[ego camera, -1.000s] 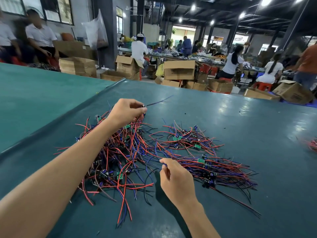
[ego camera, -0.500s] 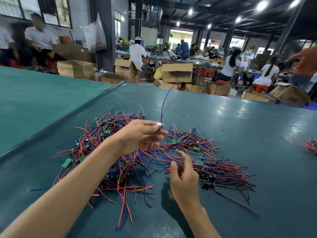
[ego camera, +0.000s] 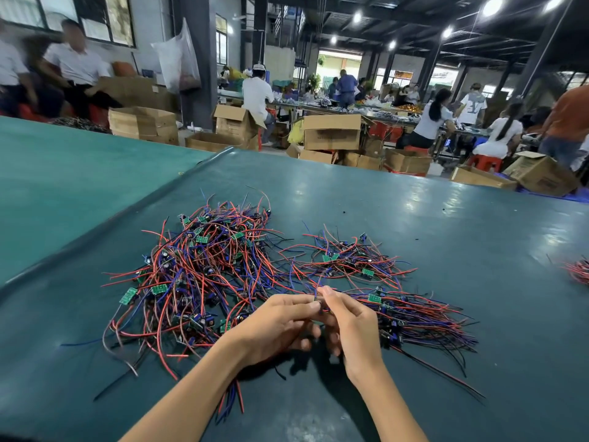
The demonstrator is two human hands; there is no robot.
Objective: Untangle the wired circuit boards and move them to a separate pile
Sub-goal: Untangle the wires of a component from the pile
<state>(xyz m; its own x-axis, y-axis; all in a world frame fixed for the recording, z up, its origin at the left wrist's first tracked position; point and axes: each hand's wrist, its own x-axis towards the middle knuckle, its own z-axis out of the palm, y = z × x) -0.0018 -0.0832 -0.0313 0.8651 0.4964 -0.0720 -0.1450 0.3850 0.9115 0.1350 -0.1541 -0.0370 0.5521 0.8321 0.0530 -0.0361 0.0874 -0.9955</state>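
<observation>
A big messy heap [ego camera: 204, 275] of red, blue and black wires with little green boards lies to the left of the left hand [ego camera: 280, 327], and some of it runs under that arm. The left hand has its fingers curled and pinches a small wired piece [ego camera: 316, 302] with thumb and first finger. The piece is too small to see well. The right hand [ego camera: 353, 327] is just beside the left hand, and its fingertips pinch the same piece from the other side. Past both hands, farther away, lies a small heap [ego camera: 344, 260] of wires and boards. To the right of the right hand is a flatter bunch [ego camera: 424, 317] with its wires mostly pointing one way. All of it sits on the dark green worktop [ego camera: 446, 224]. Far off to the right, at the edge, a few more red wires [ego camera: 578, 272] show.
</observation>
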